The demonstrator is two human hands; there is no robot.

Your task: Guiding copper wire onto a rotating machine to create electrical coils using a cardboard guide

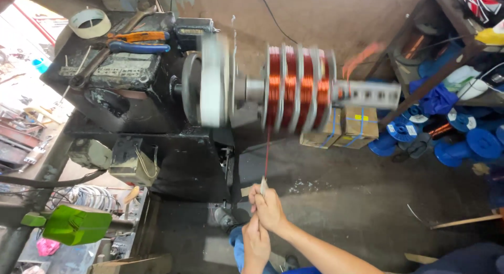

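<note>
We see both hands low in the middle of the scene, below a spinning grey metal winding former [294, 87] that carries reddish copper wire in its slots. The right hand [269, 207] is closed in a pinch on a small pale pad [263, 186], through which the thin copper wire strand [267, 150] runs straight up to the former. The left hand [255, 241] sits just nearer, touching the right wrist; its fingers are curled, but we cannot tell whether it grips the strand.

To guide the wire well, we judge that the pinch should stay light and even, so the strand slides without kinking, and that the hands should keep directly under the slot being filled, well below the blurred, turning discs.

By count, we make out four bands of copper between the flanges of the former, though motion blur makes the count uncertain. Left of it is one large grey flywheel disc [212, 79] on the black machine body [126, 95]. On top of that body lie one roll of pale tape [90, 23] and one pair of pliers with orange and blue handles [137, 41]. Far right, two cardboard boxes [341, 128] with blue straps stand beside a heap of blue plastic spools [462, 137], too jumbled to count.
</note>
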